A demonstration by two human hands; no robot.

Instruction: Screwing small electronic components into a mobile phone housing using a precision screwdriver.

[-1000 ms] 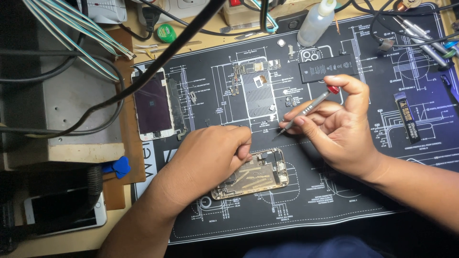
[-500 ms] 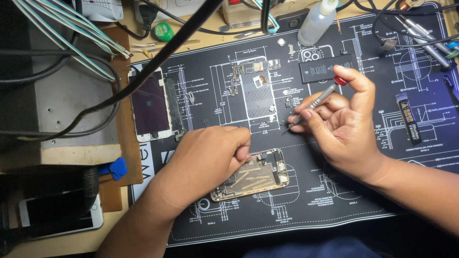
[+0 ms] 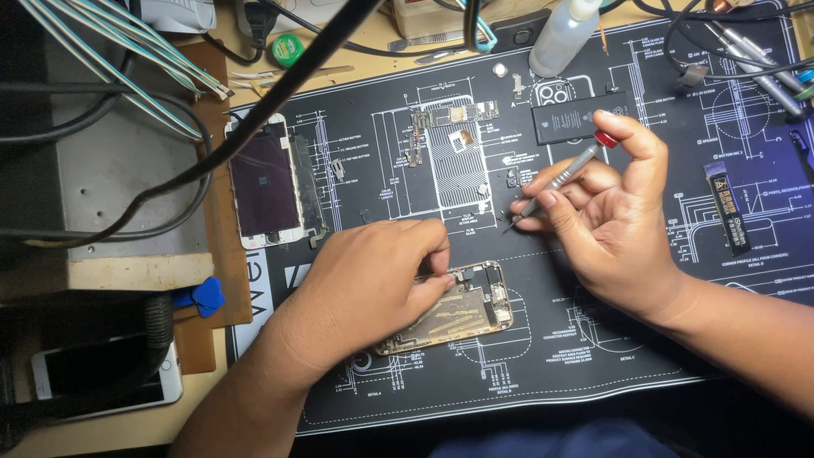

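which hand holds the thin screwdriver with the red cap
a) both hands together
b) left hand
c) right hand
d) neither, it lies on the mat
c: the right hand grips the screwdriver with its tip just above the mat, while the left hand rests on the opened phone housing.

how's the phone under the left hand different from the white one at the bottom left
The opened phone lies on the dark mat with its gold frame and inner parts bare, under the left hand. The white phone sits off the mat on the bench, screen in place, partly under a black hose, untouched. Both lie flat.
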